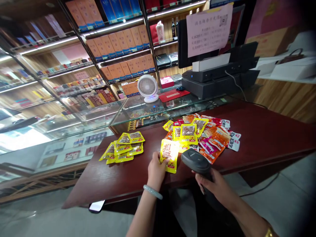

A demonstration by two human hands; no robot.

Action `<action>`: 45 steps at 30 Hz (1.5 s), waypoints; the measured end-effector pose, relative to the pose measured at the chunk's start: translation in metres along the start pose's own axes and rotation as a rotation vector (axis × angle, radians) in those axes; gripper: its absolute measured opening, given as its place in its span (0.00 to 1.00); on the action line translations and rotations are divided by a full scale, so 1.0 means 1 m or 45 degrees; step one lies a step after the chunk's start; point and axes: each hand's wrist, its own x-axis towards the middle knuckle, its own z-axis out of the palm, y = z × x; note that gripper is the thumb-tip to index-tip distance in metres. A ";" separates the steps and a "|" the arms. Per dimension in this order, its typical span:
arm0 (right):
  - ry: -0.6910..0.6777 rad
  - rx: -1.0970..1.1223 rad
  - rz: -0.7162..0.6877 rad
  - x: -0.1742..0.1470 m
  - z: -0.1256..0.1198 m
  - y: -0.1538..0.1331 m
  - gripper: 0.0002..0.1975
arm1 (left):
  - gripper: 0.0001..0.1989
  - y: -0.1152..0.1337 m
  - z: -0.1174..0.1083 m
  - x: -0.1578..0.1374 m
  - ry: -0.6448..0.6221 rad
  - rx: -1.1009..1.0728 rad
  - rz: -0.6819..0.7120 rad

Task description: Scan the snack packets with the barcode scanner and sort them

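Note:
My left hand (158,166) pinches a yellow snack packet (170,151) with a clear window, held at the front of the dark red table (98,184). In my right hand (214,184) is a black barcode scanner (197,161), its fingers wrapped round the handle and its head tilted toward that packet. Left of my hands lies a loose heap of several yellow packets (123,148). Behind the held packet and the scanner spreads a larger mixed pile, with yellow packets (189,133) on top and orange packets (219,138) and a magenta packet (208,145) at the right.
A glass display counter (118,113) adjoins the table's far side. On it stand a white fan (148,87), a red mat (174,94) and a black cash register (212,82) with a monitor bearing a pink notice (208,29). Stocked shelves (118,42) line the wall.

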 end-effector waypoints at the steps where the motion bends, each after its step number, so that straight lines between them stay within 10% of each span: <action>1: 0.001 -0.002 -0.002 0.001 0.001 0.001 0.22 | 0.11 -0.005 -0.006 0.003 0.019 -0.026 -0.015; 6: -0.048 0.029 0.003 0.005 0.000 0.009 0.22 | 0.20 -0.029 -0.058 0.025 0.456 0.233 -0.199; 10: -0.023 0.020 0.017 0.010 -0.003 0.011 0.23 | 0.26 -0.014 -0.070 0.039 0.823 0.544 -0.015; 15: 0.053 0.016 0.033 0.007 -0.008 0.004 0.25 | 0.20 0.049 -0.006 0.048 0.267 0.533 0.290; 22: 0.133 -0.029 0.043 -0.004 -0.019 0.004 0.25 | 0.27 0.100 0.065 0.071 0.034 0.728 0.267; 30: 0.166 -0.034 -0.001 -0.003 -0.028 0.004 0.25 | 0.18 0.091 0.054 0.069 -0.105 0.598 0.251; 37: 0.145 -0.060 -0.080 0.010 -0.025 -0.010 0.23 | 0.16 0.039 0.036 0.050 -0.170 -0.114 0.187; 45: 0.102 -0.004 -0.076 0.020 -0.002 -0.021 0.24 | 0.15 0.002 0.015 0.037 -0.090 -0.328 0.121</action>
